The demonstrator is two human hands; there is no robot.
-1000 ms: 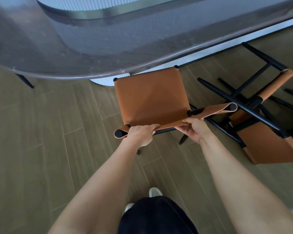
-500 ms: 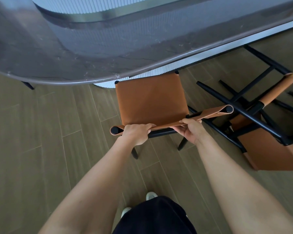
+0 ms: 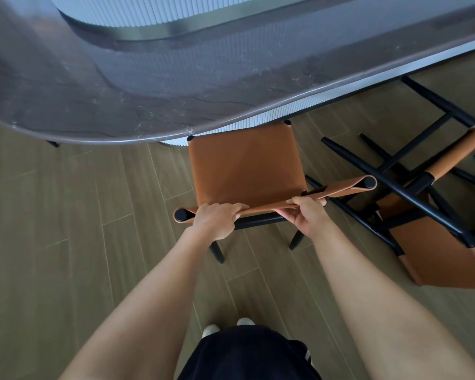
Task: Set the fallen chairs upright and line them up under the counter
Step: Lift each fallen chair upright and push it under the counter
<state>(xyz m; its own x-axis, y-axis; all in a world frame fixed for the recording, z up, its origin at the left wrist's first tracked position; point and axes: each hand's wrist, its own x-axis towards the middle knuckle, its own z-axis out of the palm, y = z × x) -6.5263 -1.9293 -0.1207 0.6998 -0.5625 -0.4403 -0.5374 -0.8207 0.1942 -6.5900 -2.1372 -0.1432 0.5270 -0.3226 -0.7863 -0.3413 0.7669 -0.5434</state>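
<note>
Chair [image 3: 244, 165] slid forward, seat edge [image 3: 239, 132] reaching counter [image 3: 148, 105] rim; 2 hands [image 3: 217, 220] [image 3: 307, 215] grip backrest [image 3: 346, 189].

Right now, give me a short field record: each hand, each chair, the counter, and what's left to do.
left hand: grips the backrest of the upright chair
right hand: grips the same backrest
upright chair: on its legs, seat's far edge at the counter rim
fallen chair: on its side on the floor, right of the upright one
left to do: raise the fallen chair
</note>
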